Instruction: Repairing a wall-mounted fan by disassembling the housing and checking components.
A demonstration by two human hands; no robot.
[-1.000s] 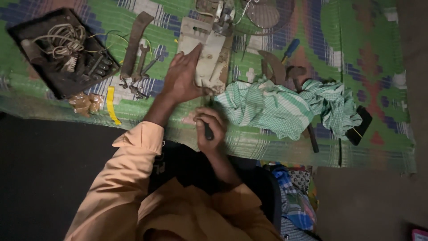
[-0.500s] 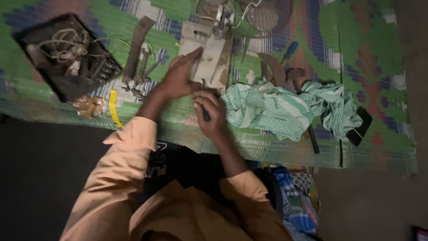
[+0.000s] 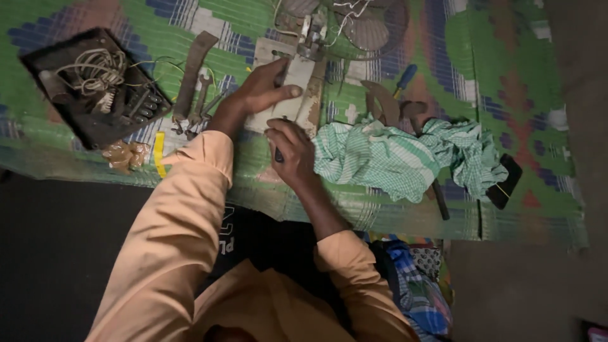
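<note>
Left hand (image 3: 259, 95) presses spread fingers on pale metal part (image 3: 297, 76); right hand (image 3: 291, 152) fingers pinch dark tool (image 3: 278, 154).

1. The left hand (image 3: 259, 95), which a second ago lay flat with the fingers reaching toward twelve o'clock over the worn white rectangular casing (image 3: 292, 85), is now turned, its fingers stretched toward three o'clock across the casing's middle.
2. The right hand (image 3: 290, 151), earlier low on the green woven mat (image 3: 519, 76) at six o'clock of the casing, has moved up toward twelve o'clock and now meets the casing's near edge.
3. The dark slim tool (image 3: 278, 154) in that fist has travelled with it and now stands just below the casing.
4. Both hands, apart before, are now nearly touching.
</note>
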